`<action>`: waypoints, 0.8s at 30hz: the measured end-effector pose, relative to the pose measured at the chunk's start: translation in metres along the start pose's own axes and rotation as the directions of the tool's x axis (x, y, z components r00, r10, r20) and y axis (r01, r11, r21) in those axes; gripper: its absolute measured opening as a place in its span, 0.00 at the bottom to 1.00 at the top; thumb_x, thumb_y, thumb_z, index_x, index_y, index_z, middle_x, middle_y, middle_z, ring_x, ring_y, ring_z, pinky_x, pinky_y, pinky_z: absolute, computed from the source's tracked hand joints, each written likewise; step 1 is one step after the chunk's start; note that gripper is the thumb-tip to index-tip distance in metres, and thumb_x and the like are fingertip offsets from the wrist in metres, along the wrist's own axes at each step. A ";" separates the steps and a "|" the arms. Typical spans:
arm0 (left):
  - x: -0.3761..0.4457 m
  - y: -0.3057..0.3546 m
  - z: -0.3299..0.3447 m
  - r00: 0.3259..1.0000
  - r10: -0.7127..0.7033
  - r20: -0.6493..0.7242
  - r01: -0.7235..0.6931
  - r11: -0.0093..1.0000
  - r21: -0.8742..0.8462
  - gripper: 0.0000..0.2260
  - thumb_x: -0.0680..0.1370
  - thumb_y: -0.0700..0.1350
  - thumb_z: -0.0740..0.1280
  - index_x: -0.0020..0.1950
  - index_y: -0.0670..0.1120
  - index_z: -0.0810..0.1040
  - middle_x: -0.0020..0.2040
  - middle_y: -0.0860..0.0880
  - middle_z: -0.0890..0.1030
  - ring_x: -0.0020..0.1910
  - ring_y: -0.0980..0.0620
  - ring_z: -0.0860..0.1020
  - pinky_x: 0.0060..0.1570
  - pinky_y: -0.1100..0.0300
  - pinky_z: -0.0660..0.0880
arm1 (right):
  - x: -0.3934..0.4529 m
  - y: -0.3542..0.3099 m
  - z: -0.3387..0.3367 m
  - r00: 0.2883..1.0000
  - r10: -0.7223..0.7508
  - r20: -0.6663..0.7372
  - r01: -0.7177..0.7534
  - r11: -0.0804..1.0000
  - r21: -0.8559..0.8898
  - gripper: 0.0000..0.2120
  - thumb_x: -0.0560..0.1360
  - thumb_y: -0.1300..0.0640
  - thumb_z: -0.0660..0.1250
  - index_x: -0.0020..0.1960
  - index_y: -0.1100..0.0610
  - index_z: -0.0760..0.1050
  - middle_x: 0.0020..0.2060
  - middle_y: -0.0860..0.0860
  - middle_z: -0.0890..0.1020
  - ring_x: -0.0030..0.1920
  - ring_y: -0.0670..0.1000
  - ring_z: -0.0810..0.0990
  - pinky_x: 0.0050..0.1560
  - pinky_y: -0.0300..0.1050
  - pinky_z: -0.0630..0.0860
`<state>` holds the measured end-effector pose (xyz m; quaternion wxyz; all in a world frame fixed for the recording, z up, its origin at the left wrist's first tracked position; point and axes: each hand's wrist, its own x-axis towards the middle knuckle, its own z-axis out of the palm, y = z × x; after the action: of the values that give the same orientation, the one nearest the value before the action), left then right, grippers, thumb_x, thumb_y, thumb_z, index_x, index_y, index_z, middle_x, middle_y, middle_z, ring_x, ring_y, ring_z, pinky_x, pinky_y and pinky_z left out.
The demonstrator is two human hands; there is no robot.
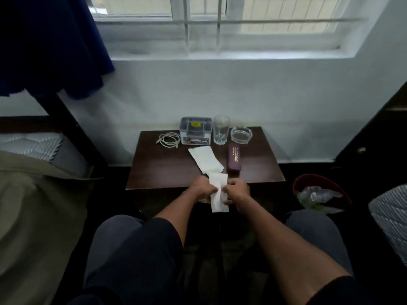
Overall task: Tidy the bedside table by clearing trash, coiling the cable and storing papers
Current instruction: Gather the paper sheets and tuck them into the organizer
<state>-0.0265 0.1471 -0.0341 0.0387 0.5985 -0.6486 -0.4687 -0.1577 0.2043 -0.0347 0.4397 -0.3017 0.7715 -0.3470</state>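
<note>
Two hands meet at the near edge of the table, both on one white paper slip. Left hand has fingers curled closed on the slip's left edge; right hand is pinched shut on its right edge. Slip hangs partly over the table edge, lower end off the table, upper end over the surface. Looks folded or creased down the middle, but blur makes that hard to confirm.

Just beyond the hands: more white papers lying flat, angled, their near end touching or overlapping the held slip. Purple case flat just right of them.

Back row, left to right: coiled white cable, clear plastic box, empty drinking glass, glass ashtray. Cable sits just beside the box.

Floor, right of table: red bin with crumpled clear plastic inside.
</note>
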 end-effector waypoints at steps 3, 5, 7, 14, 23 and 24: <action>-0.003 0.011 -0.031 0.995 0.009 -0.100 -0.013 0.999 -0.047 0.15 0.81 0.43 0.71 0.62 0.34 0.82 0.60 0.33 0.84 0.58 0.36 0.85 0.58 0.42 0.82 | -0.001 -0.033 0.004 0.989 -0.143 -0.040 0.137 0.983 -0.119 0.07 0.76 0.65 0.72 0.40 0.58 0.79 0.46 0.60 0.84 0.45 0.61 0.85 0.49 0.62 0.86; 0.002 0.015 -0.047 0.986 0.006 -0.167 -0.020 0.996 -0.083 0.13 0.79 0.42 0.71 0.59 0.35 0.84 0.56 0.35 0.86 0.54 0.38 0.86 0.58 0.44 0.83 | 0.007 -0.052 0.008 0.963 -0.265 -0.048 0.249 0.944 -0.216 0.05 0.75 0.62 0.73 0.43 0.55 0.79 0.45 0.59 0.87 0.44 0.59 0.86 0.51 0.50 0.85; 0.011 0.020 -0.057 0.977 -0.024 -0.211 -0.009 0.988 -0.156 0.10 0.78 0.39 0.71 0.56 0.35 0.85 0.51 0.38 0.86 0.47 0.42 0.85 0.54 0.46 0.85 | 0.021 -0.067 0.013 0.930 -0.364 -0.046 0.339 0.901 -0.270 0.04 0.76 0.62 0.73 0.44 0.55 0.79 0.38 0.54 0.85 0.32 0.48 0.82 0.34 0.30 0.77; 0.058 0.029 -0.066 0.932 -0.129 -0.340 0.035 0.962 -0.269 0.21 0.74 0.39 0.72 0.67 0.40 0.77 0.64 0.40 0.83 0.60 0.40 0.84 0.57 0.45 0.83 | 0.088 -0.090 0.038 0.915 -0.402 -0.007 0.373 0.854 -0.362 0.10 0.76 0.66 0.69 0.55 0.58 0.84 0.52 0.62 0.88 0.53 0.65 0.87 0.58 0.56 0.82; 0.091 0.025 -0.057 0.933 -0.108 -0.345 0.188 0.960 0.208 0.31 0.76 0.49 0.72 0.75 0.42 0.64 0.70 0.41 0.78 0.70 0.38 0.77 0.63 0.48 0.75 | 0.140 -0.099 0.042 0.929 -0.356 0.103 0.340 0.706 -0.621 0.06 0.70 0.68 0.66 0.43 0.60 0.79 0.45 0.60 0.83 0.51 0.66 0.82 0.43 0.46 0.73; 0.094 0.026 -0.058 0.932 -0.102 -0.348 0.195 0.951 0.241 0.31 0.76 0.49 0.72 0.75 0.42 0.65 0.71 0.40 0.77 0.70 0.38 0.77 0.63 0.48 0.75 | 0.143 -0.102 0.043 0.935 -0.334 0.119 0.331 0.698 -0.635 0.05 0.69 0.68 0.67 0.41 0.59 0.78 0.43 0.59 0.81 0.49 0.66 0.82 0.42 0.46 0.73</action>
<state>-0.0367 0.0342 -0.0325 0.0291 0.7161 -0.6432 -0.2695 -0.1648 0.0241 -0.0360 0.2369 -0.5674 0.7770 -0.1345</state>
